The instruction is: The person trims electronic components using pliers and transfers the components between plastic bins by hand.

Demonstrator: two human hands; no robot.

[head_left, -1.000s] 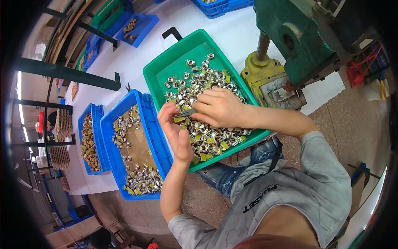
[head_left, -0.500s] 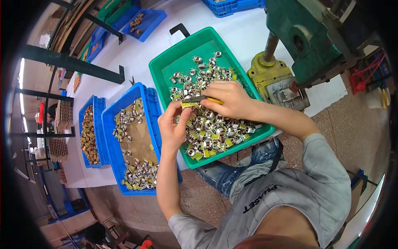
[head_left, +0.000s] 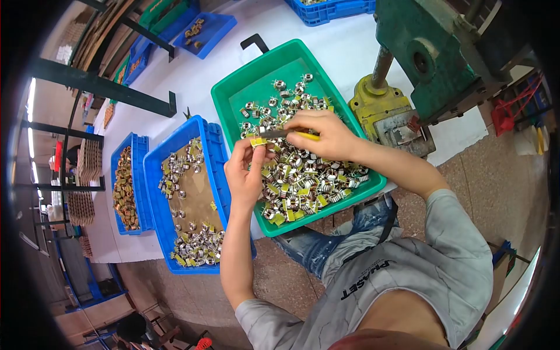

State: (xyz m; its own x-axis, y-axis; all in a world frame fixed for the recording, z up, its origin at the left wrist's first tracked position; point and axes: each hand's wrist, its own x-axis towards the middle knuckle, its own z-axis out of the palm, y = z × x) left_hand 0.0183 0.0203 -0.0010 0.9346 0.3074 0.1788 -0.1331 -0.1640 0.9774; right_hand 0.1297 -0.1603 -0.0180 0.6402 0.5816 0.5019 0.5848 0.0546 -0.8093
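Observation:
Above the green tray [head_left: 238, 93], my left hand [head_left: 245, 172] pinches a small coil part with a yellow piece [head_left: 258, 142] between thumb and fingers. My right hand [head_left: 326, 135] is wrapped round a tool with yellow handles [head_left: 307, 136], which looks like pliers. The tool's dark jaws point left and lie at the yellow piece. Many small wire-wound coils [head_left: 303, 181], some with yellow pieces, fill much of the tray below both hands. The exact contact between jaws and part is too small to tell.
Left of the tray is a blue bin [head_left: 153, 192] with more coils, then a smaller blue bin [head_left: 143, 175] of copper-coloured parts. A green and yellow press [head_left: 379, 105] stands at the right. Another blue crate [head_left: 326, 13] and a shallow blue tray [head_left: 219, 29] are farther back.
The tool's jaws now reach the yellow piece at a different angle, and the piece has shifted slightly left and up. Both hands keep their hold.

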